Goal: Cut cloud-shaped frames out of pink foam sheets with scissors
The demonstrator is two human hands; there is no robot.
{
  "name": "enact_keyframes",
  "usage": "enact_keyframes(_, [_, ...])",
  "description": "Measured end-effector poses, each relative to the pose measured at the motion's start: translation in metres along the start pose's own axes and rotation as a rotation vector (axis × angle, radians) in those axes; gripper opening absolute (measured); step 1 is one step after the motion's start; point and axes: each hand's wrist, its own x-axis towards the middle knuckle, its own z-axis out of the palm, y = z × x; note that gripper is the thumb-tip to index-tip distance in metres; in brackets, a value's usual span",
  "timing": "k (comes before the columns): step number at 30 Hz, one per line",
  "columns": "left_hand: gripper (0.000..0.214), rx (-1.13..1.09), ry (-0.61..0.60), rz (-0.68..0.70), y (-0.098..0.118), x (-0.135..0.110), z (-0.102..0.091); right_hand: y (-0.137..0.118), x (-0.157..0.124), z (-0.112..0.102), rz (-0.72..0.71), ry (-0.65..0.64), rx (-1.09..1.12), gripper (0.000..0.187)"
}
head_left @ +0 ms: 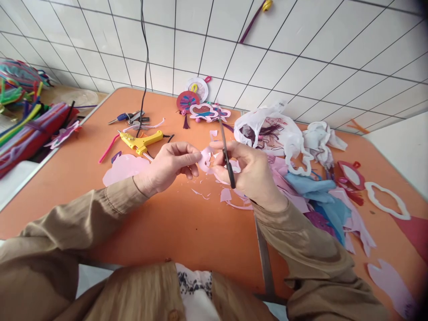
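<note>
Between finger and thumb, my left hand pinches a small pink paper piece. My right hand is closed round a pair of scissors with dark handles, its blades pointing up and away from me. Part of the paper's edge is hidden by the right fingers. Below and between the hands, thin pink paper clippings and a larger pink scrap lie on the orange table. To the left of my left hand rests a pink cloud-shaped paper.
A yellow glue gun lies behind my left hand, with keys beyond it. Decorated paper ornaments sit by the tiled wall. At right are a white plastic bag, blue fabric and a white frame. Pipe cleaners lie far left.
</note>
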Motion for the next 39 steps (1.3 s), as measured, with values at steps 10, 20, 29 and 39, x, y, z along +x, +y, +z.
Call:
enact_keyframes(10, [0.027, -0.027, 0.083, 0.113, 0.001, 0.000, -0.003, -0.024, -0.021, -0.033, -0.124, -0.070, -0.074, 0.028])
enact_keyframes(20, [0.023, -0.106, 0.208, 0.193, 0.009, -0.002, -0.001, -0.004, -0.017, -0.013, 0.150, -0.375, 0.061, 0.051])
enact_keyframes(29, [0.023, -0.012, 0.210, 0.267, 0.010, -0.001, -0.003, 0.002, -0.014, -0.011, 0.250, -0.430, 0.128, 0.057])
enact_keyframes(39, [0.026, -0.034, 0.098, 0.142, 0.003, -0.002, -0.001, 0.009, -0.012, -0.001, 0.178, -0.362, 0.032, 0.047])
